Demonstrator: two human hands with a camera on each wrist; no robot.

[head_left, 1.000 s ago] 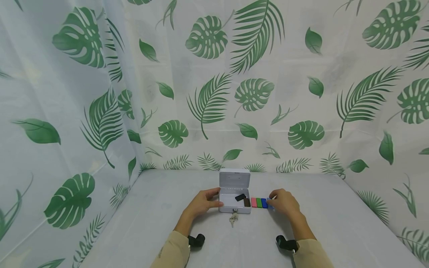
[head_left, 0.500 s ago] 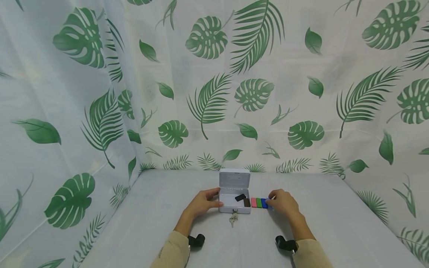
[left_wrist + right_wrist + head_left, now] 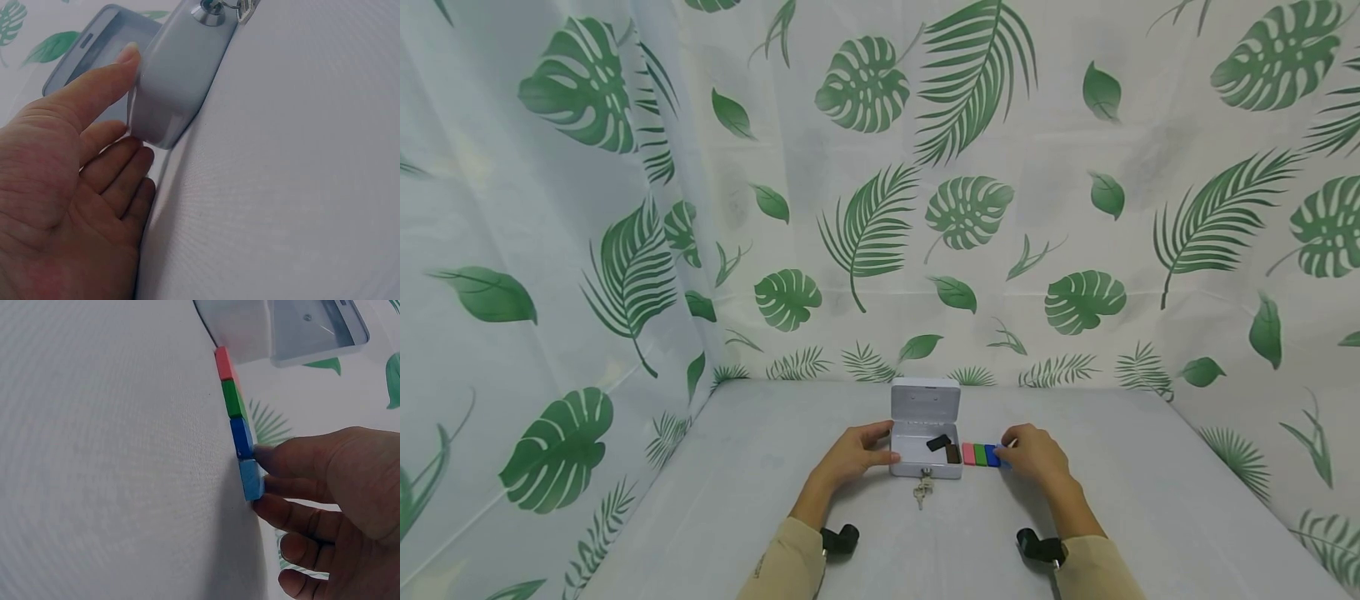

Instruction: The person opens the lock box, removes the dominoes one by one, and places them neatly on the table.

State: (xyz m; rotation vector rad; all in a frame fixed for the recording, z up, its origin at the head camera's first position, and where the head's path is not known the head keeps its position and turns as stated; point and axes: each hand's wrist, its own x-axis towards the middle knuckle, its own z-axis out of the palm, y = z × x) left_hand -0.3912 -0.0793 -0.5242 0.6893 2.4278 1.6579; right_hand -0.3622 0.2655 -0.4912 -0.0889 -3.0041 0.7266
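Note:
A small pale grey cash box [image 3: 925,468] stands with its lid up and keys [image 3: 921,493] hanging from its front lock. My left hand [image 3: 850,452] holds its left end, thumb over the rim and fingers along the outside wall. Right of the box, pink [image 3: 223,364], green [image 3: 233,399] and dark blue [image 3: 241,437] blocks lie in a row. At the row's outer end my right hand [image 3: 1037,454] pinches a light blue block [image 3: 250,480] between thumb and fingers, right up against the dark blue one.
Inside the box lie a black block [image 3: 937,442] and a dark brown block [image 3: 952,453]. A white cloth covers the table [image 3: 760,500]. Leaf-patterned curtains [image 3: 880,242] rise behind it and on the left.

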